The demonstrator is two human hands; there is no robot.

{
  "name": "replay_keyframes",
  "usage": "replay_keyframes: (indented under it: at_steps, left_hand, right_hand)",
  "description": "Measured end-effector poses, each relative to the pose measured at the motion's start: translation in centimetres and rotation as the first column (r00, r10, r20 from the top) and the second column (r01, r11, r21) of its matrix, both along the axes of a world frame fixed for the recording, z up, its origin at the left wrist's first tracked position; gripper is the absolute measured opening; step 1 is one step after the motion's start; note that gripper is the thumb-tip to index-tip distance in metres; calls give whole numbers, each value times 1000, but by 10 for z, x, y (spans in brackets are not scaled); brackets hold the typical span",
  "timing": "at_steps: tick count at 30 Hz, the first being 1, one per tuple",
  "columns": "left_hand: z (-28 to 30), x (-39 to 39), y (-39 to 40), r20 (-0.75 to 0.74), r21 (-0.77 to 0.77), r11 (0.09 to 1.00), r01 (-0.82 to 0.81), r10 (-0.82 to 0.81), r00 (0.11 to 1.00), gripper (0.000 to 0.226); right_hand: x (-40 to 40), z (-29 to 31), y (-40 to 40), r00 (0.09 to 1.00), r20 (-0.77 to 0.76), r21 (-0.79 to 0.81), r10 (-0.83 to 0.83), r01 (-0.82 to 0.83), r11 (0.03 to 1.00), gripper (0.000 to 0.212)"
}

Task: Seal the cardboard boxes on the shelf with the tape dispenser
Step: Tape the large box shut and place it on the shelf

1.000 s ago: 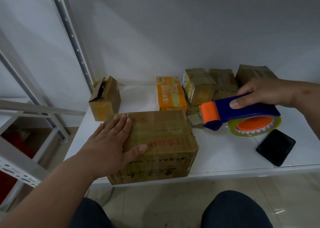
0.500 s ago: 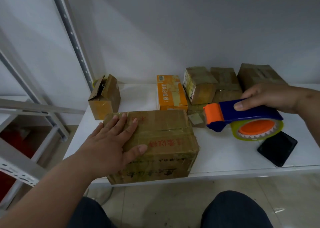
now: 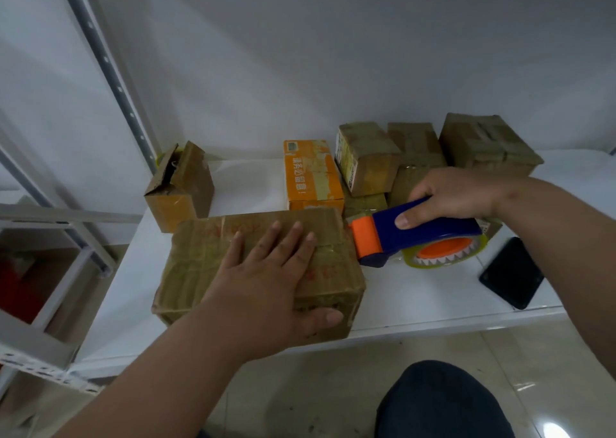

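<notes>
a small open box (image 3: 180,189) stands at the far left of the white shelf (image 3: 416,291). just right of it, the left hand (image 3: 266,281) lies flat on the big cardboard box (image 3: 200,257) at the shelf's front edge, fingers released and spread, thumb over the near side. behind sits an orange box (image 3: 311,174). the right hand (image 3: 450,194) has its fingers wrapped round the blue tape dispenser (image 3: 420,237), whose orange end seems to touch the big box's right edge. a dark phone (image 3: 511,272) lies flat at the right.
</notes>
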State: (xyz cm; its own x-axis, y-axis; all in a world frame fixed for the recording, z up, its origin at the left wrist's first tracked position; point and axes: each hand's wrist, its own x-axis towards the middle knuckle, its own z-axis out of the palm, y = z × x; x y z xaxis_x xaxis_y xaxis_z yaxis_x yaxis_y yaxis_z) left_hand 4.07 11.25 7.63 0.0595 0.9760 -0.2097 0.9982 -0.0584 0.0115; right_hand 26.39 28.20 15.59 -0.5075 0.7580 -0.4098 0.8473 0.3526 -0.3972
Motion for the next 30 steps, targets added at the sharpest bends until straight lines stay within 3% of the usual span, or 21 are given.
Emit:
replay_keyframes:
  at_steps: [5, 10, 16, 18, 22, 26, 30]
  left_hand:
    - [-5, -3, 0, -13, 16, 1000, 16, -16, 1000, 92]
    - [-6, -4, 1, -4, -1, 1000, 21, -21, 1000, 90]
    - [-3, -2, 3, -21, -36, 999, 19, -19, 1000, 88]
    - [-3, -2, 4, -22, -41, 999, 17, -18, 1000, 88]
    - [-1, -2, 4, -15, -45, 999, 16, -17, 1000, 83]
    - [1, -1, 4, -16, -61, 998, 19, -20, 1000, 79]
    - [2, -1, 3, -12, -60, 998, 18, -19, 1000, 80]
  right_hand:
    - [8, -19, 7, 993, -88, -158, -73, 59, 986, 41]
    - [12, -44, 19, 961, -179, -355, -212, 138, 925, 31]
    - [17, -68, 29, 909, -142, -619, -393, 228, 751, 69]
    - [20, -79, 28, 867, -142, -680, -478, 266, 683, 64]
    - [23, -96, 19, 797, -150, -748, -585, 295, 594, 34]
    - [26, -108, 14, 727, -148, -814, -671, 296, 500, 39]
    - [32, -116, 11, 791, -101, -780, -604, 313, 541, 65]
